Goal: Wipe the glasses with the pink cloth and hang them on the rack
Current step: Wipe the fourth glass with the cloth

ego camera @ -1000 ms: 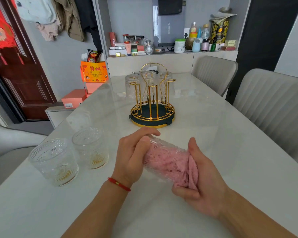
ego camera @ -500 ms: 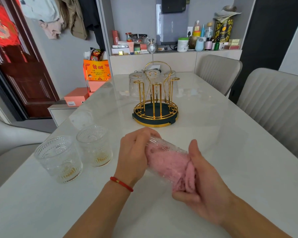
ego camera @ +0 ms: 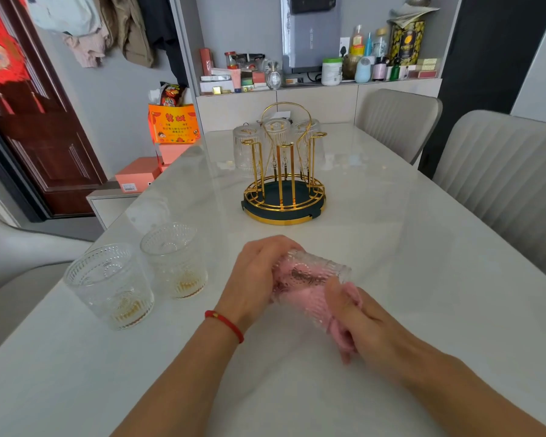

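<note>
A textured glass [ego camera: 309, 275] lies tilted on its side above the white surface [ego camera: 391, 247], its base gripped by the left hand [ego camera: 256, 279]. The right hand [ego camera: 356, 320] grasps the pink cloth [ego camera: 344, 334], stuffed into the glass's mouth. Two more glasses [ego camera: 139, 275] stand left of the left hand; the gold rack [ego camera: 284, 171], carrying three upturned glasses, stands beyond both hands.

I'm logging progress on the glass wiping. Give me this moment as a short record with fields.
left hand: grips the base end of the glass in hand
right hand: holds the pink cloth stuffed into it
glasses on rack: three, inverted
glasses waiting on table: two, upright, left
</note>
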`<action>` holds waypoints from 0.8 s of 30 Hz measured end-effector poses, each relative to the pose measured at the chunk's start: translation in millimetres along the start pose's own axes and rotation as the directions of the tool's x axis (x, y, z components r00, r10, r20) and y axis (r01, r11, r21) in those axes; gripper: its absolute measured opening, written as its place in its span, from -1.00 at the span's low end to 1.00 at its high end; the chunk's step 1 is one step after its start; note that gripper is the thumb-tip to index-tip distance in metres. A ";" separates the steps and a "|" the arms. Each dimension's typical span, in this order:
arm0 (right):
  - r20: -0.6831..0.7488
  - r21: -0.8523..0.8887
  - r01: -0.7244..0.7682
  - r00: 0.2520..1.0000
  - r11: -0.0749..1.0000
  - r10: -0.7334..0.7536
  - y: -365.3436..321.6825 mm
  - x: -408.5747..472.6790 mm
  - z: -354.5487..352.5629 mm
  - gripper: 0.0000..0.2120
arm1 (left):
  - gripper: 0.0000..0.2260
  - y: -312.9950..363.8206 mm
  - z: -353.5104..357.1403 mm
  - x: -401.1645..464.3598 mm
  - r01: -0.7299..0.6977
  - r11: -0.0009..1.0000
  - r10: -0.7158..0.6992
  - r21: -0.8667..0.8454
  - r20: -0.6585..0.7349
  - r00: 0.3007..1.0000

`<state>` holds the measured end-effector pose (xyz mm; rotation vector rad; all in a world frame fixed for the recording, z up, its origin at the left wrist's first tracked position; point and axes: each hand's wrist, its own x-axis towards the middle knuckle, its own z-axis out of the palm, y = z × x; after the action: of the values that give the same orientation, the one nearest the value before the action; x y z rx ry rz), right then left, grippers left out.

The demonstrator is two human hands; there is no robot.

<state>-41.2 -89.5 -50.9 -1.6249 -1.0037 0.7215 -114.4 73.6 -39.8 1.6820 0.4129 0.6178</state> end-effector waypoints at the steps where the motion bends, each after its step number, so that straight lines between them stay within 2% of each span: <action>1: -0.016 0.031 -0.034 0.999 0.999 0.035 -2.0 -1.3 3.2 -0.25 | -0.69 -1.6 -1.8 -1.2 -0.111 0.994 0.111 -0.011 -0.037 0.993; 3: 0.026 0.283 -0.125 0.992 0.951 0.123 -5.6 -2.6 8.9 -0.19 | -0.68 -5.7 -7.1 -0.6 -0.297 0.955 0.297 0.014 -0.073 0.952; 4: 0.095 0.454 -0.171 0.985 0.874 0.143 -6.0 -2.9 8.7 -0.18 | -0.68 -7.2 -9.7 0.8 -0.358 0.933 0.360 0.043 -0.077 0.930; 5: 0.201 0.626 -0.234 0.970 0.744 0.136 -13.1 -2.8 9.8 -0.22 | -0.67 -8.4 -12.8 1.7 -0.414 0.907 0.420 0.079 -0.074 0.905; 7: 0.354 0.832 -0.332 0.935 0.445 0.035 -21.3 -0.9 6.7 -0.23 | -0.64 -4.3 -15.0 1.9 -0.517 0.840 0.529 0.165 -0.034 0.848; 8: 0.351 0.860 -0.334 0.936 0.386 0.028 -23.2 0.4 3.8 -0.22 | -0.63 -1.5 -14.1 1.2 -0.546 0.814 0.558 0.196 -0.006 0.830; 9: 0.342 0.855 -0.330 0.939 0.399 0.042 -23.5 -1.4 -0.4 -0.20 | -0.62 -0.2 -12.1 1.5 -0.553 0.808 0.565 0.203 0.000 0.825; 10: 0.298 0.824 -0.299 0.951 0.481 0.082 -18.5 4.5 -4.4 -0.15 | -0.62 0.3 -9.3 1.8 -0.514 0.838 0.523 0.180 -0.001 0.852; 11: 0.213 0.744 -0.241 0.969 0.624 0.121 -19.9 5.6 -6.5 -0.10 | -0.62 2.6 -7.0 1.5 -0.406 0.907 0.409 0.111 -0.006 0.912; 12: 0.096 0.584 -0.175 0.985 0.793 0.146 -17.0 7.1 -8.6 -0.07 | -0.58 4.2 -5.4 0.0 -0.236 0.971 0.235 0.026 0.026 0.972; 13: -0.017 0.396 -0.145 0.986 0.906 0.166 -17.0 7.3 -9.9 -0.08 | -0.50 5.1 -5.4 -2.2 -0.054 0.998 0.055 -0.017 0.086 0.995; 14: -0.095 0.165 -0.116 0.987 0.979 0.132 -16.4 6.1 -11.0 -0.11 | -0.38 2.4 -9.1 -2.0 0.074 0.997 -0.075 0.011 0.152 0.986; 15: -0.119 -0.082 -0.038 0.993 0.996 0.028 -18.1 5.3 -9.6 -0.18 | -0.25 -0.2 -12.8 -0.9 0.143 0.987 -0.156 0.076 0.203 0.967; 16: -0.087 -0.219 0.048 0.994 0.974 -0.069 -16.5 2.5 -6.9 -0.30 | -0.17 -1.4 -15.3 0.3 0.171 0.977 -0.197 0.129 0.230 0.953; 17: -0.036 -0.321 0.095 0.993 0.942 -0.112 -15.6 -2.1 -3.6 -0.37 | -0.17 -0.2 -16.3 1.4 0.193 0.969 -0.223 0.153 0.213 0.951; 18: 0.000 -0.342 0.107 0.994 0.934 -0.114 -7.4 -5.2 -2.5 -0.38 | -0.26 1.3 -14.5 1.4 0.224 0.965 -0.246 0.140 0.164 0.955; 20: 0.001 -0.255 0.091 0.996 0.963 -0.094 -2.4 -2.9 1.5 -0.25 | -0.50 4.8 -8.6 0.4 0.218 0.975 -0.221 0.049 0.054 0.974; 22: -0.002 -0.079 0.030 1.000 0.996 -0.030 -6.0 -1.6 4.0 -0.13 | -0.58 5.4 -4.2 -0.7 0.097 0.995 -0.096 0.022 -0.013 0.995; 24: -0.044 0.195 -0.085 0.995 0.977 0.095 -10.8 -0.2 2.8 -0.16 | -0.59 0.4 -3.0 -1.4 -0.074 0.997 0.073 -0.009 -0.046 0.996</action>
<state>-46.5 -87.3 -41.3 -1.5190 -0.8008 0.8075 -117.3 75.1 -39.3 1.6814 0.3809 0.7126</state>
